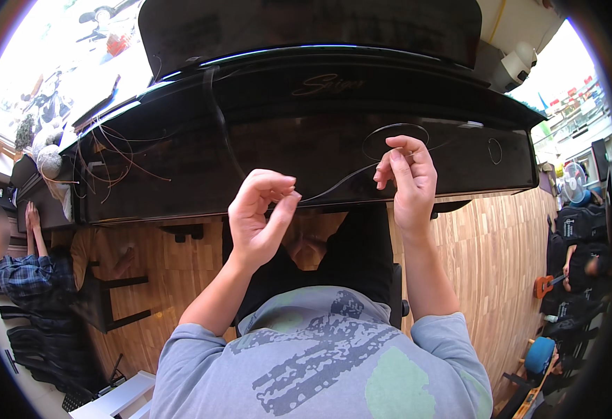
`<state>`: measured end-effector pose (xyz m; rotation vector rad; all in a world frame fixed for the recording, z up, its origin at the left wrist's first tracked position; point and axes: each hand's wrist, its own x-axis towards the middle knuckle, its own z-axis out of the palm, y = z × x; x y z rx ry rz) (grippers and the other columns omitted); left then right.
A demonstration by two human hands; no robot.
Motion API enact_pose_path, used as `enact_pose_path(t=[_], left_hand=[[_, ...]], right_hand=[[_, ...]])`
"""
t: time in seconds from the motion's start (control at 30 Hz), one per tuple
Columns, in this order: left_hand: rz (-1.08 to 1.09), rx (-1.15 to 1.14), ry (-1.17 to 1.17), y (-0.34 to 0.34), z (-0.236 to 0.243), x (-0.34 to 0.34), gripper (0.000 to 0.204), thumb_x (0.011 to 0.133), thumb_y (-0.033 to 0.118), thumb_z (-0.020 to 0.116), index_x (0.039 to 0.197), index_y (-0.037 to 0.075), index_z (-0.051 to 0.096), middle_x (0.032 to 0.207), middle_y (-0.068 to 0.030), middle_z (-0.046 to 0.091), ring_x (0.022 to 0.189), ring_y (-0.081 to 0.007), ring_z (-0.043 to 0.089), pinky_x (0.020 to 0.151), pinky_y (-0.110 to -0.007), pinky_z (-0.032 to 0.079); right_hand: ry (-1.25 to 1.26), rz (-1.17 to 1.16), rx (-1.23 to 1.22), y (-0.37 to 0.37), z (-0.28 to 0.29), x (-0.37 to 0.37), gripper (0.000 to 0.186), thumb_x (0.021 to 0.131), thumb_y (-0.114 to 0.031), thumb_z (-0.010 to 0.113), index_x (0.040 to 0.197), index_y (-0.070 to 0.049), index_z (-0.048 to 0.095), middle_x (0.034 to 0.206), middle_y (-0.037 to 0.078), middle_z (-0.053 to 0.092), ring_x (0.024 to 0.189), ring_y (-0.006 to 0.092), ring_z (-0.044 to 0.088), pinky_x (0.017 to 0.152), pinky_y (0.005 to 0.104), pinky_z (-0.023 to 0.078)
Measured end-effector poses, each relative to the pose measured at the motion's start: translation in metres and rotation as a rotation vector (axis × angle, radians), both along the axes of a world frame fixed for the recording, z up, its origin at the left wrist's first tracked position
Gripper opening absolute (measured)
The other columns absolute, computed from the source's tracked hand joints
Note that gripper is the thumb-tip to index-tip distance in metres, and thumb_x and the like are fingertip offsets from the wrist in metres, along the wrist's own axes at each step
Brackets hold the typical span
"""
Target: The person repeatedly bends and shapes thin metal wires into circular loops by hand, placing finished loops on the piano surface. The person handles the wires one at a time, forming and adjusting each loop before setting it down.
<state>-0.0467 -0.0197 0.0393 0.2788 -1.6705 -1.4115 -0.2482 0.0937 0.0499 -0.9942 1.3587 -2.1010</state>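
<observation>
A thin, shiny, wire-like string (pixel 339 183) runs in a shallow curve between my two hands, above the front of a black piano (pixel 306 157). My left hand (pixel 257 218) pinches its near end between thumb and fingertips. Farther along and higher up, my right hand (pixel 409 181) has thumb and fingers closed on the string. Beyond the right hand the string goes into a wide loop (pixel 370 133) over the dark piano top. The exact grip points are too small to make out.
Tangled copper-coloured strings (pixel 121 157) lie on the piano's left end, and a dark strap (pixel 219 115) crosses its top. A small thin loop (pixel 495 151) rests at the right. A person (pixel 30 272) sits at the far left. A small orange guitar (pixel 543 286) is at the right.
</observation>
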Motion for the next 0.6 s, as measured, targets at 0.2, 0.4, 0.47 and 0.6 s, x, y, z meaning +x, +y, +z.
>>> enact_pose_path(t=[0.2, 0.4, 0.47, 0.6], left_hand=[[-0.116, -0.029, -0.522, 0.008, 0.026, -0.004, 0.044, 0.084, 0.004, 0.068, 0.126, 0.004, 0.054, 0.119, -0.0115, 0.058, 0.098, -0.0167, 0.065, 0.067, -0.022, 0.050], [-0.155, -0.030, -0.555, 0.016, 0.030, -0.004, 0.054, 0.083, 0.006, 0.070, 0.133, 0.005, 0.049, 0.142, -0.0163, 0.037, 0.100, -0.0190, 0.066, 0.063, -0.020, 0.050], [-0.177, 0.015, -0.399, 0.012, 0.016, -0.003, 0.055, 0.083, 0.004, 0.068, 0.134, 0.004, 0.047, 0.143, -0.0157, 0.035, 0.100, -0.0190, 0.066, 0.065, -0.020, 0.050], [-0.058, 0.019, -0.153, 0.008, 0.001, -0.005, 0.063, 0.085, -0.003, 0.062, 0.142, 0.003, 0.035, 0.149, -0.0146, 0.028, 0.101, -0.0205, 0.065, 0.071, -0.021, 0.049]], right_hand=[[0.144, -0.027, 0.006, 0.001, -0.001, 0.001, 0.014, 0.098, -0.007, 0.050, 0.107, -0.002, 0.059, 0.083, 0.004, 0.062, 0.071, 0.0064, 0.058, 0.061, 0.0186, 0.046], [0.164, -0.073, 0.038, 0.000, 0.001, 0.004, 0.016, 0.098, -0.007, 0.052, 0.108, -0.001, 0.063, 0.089, 0.005, 0.065, 0.076, 0.0073, 0.060, 0.063, 0.0189, 0.047], [0.168, -0.082, 0.043, 0.000, 0.002, 0.004, 0.017, 0.098, -0.006, 0.052, 0.108, -0.001, 0.064, 0.091, 0.005, 0.065, 0.078, 0.0080, 0.061, 0.064, 0.0192, 0.048], [0.210, -0.096, 0.054, 0.001, 0.008, 0.006, 0.018, 0.097, -0.004, 0.052, 0.106, 0.001, 0.066, 0.094, 0.007, 0.065, 0.082, 0.0099, 0.062, 0.066, 0.0206, 0.049]])
